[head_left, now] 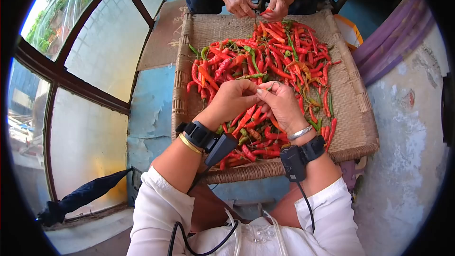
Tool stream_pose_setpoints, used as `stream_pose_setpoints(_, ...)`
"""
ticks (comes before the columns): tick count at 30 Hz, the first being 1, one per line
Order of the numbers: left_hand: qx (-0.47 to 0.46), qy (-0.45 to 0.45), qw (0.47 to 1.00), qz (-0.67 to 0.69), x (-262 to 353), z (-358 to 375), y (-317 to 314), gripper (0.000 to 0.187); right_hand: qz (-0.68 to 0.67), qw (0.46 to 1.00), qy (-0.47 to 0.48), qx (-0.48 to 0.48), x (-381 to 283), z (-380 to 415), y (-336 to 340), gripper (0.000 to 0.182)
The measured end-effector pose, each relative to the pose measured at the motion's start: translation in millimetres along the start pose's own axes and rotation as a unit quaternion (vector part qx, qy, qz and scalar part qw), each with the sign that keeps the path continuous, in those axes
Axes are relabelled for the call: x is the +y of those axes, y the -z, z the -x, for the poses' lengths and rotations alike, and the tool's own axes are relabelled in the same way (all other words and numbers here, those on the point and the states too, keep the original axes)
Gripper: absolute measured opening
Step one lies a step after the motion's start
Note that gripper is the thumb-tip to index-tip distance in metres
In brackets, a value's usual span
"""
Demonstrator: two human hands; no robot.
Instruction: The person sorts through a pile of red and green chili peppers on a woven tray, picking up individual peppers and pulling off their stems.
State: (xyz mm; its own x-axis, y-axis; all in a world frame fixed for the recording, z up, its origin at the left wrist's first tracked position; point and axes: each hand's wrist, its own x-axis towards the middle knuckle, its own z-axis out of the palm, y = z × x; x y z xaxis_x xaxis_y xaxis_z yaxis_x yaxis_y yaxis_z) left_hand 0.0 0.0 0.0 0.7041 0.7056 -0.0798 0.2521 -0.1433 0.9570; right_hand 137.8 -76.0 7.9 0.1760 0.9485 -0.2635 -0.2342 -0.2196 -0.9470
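My left hand (233, 98) and my right hand (283, 106) meet above a heap of red chili peppers (284, 61). Their thumbs and fingertips are pinched together, almost touching. Between them shows a small green stem (269, 87) of a chili pepper, whose body is mostly hidden by my fingers. The heap lies on a shallow woven tray (350, 109) and holds some green and orange peppers too. Loose chilies surround both hands on every side, and several lie under my wrists.
Across the tray a person's hands (239, 3) hold a red chili (266, 11). Framed windows (97, 42) line the left side, with a folded dark umbrella (87, 192) below. At right stand a worn wall (403, 137) and a purple curtain (398, 38). Cables hang from my wrist devices (294, 161).
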Motion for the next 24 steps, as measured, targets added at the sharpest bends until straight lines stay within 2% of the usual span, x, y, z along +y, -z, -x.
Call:
stream_pose_setpoints(3, -0.026, -0.030, 0.999, 0.020, 0.6, 0.4, 0.7, 0.011, 0.031, 0.999, 0.019, 0.025, -5.7, -4.8, 6.9, 0.015)
stream_pose_setpoints(5, -0.038, -0.045, 0.994, -0.088, 0.2, 0.3, 4.4, 0.012, 0.054, 0.998, -0.011, 0.034, -13.4, -6.4, 20.7, 0.012)
stream_pose_setpoints(6, -0.039, -0.046, 0.994, -0.087, -0.1, -0.2, 5.7, 0.012, 0.052, 0.997, -0.006, 0.053, -18.8, -5.9, 27.2, 0.012)
stream_pose_setpoints(7, -0.038, -0.046, 0.988, -0.140, -0.7, -0.4, 7.2, 0.013, 0.038, 0.997, 0.002, 0.074, -22.4, -5.8, 34.3, 0.011)
stream_pose_setpoints(9, -0.037, -0.047, 0.979, -0.193, -4.2, -0.6, 8.7, 0.014, -0.010, 0.995, 0.038, 0.091, -26.6, -9.1, 54.9, 0.013)
stream_pose_setpoints(11, -0.039, -0.030, 0.978, -0.204, -12.1, -1.5, 7.6, 0.016, -0.162, 0.973, 0.110, 0.125, -25.7, -12.5, 67.3, 0.018)
stream_pose_setpoints(12, -0.039, -0.030, 0.978, -0.202, -15.4, -2.1, 5.9, 0.016, -0.207, 0.955, 0.109, 0.182, -28.0, -11.5, 66.7, 0.023)
stream_pose_setpoints(13, -0.059, -0.019, 0.970, -0.236, -18.4, -3.0, 4.2, 0.018, -0.206, 0.955, 0.107, 0.183, -25.5, -11.5, 66.8, 0.023)
stream_pose_setpoints(15, -0.080, -0.008, 0.959, -0.271, -20.4, -4.3, 1.2, 0.021, -0.154, 0.979, -0.019, 0.130, -18.1, -11.3, 64.0, 0.024)
stream_pose_setpoints(17, -0.158, 0.062, 0.920, -0.354, -20.8, -4.5, -3.4, 0.028, -0.062, 0.996, -0.042, 0.043, -11.8, -7.6, 49.8, 0.025)
stream_pose_setpoints(19, -0.184, 0.079, 0.900, -0.387, -16.3, -1.2, -7.3, 0.030, 0.027, 0.998, -0.060, -0.005, -5.0, -8.4, 35.9, 0.030)
stream_pose_setpoints(20, -0.184, 0.045, 0.895, -0.405, -17.0, 1.6, -8.5, 0.029, 0.025, 0.998, -0.061, -0.006, -3.6, -8.2, 30.0, 0.030)
stream_pose_setpoints(21, -0.184, 0.010, 0.888, -0.421, -17.5, 3.4, -9.4, 0.027, 0.099, 0.994, -0.050, -0.017, -3.0, -7.5, 24.7, 0.031)
stream_pose_setpoints(22, -0.184, 0.011, 0.888, -0.421, -19.0, 3.7, -10.4, 0.027, 0.173, 0.984, -0.039, -0.028, -2.4, -6.5, 22.4, 0.033)
stream_pose_setpoints(23, -0.178, -0.004, 0.881, -0.438, -21.4, 3.0, -11.8, 0.025, 0.173, 0.984, -0.039, -0.028, 6.3, -10.0, 24.6, 0.033)
stream_pose_setpoints(24, -0.172, -0.020, 0.874, -0.454, -22.5, 2.2, -13.0, 0.023, 0.270, 0.962, 0.037, -0.034, 15.7, -14.8, 24.7, 0.030)
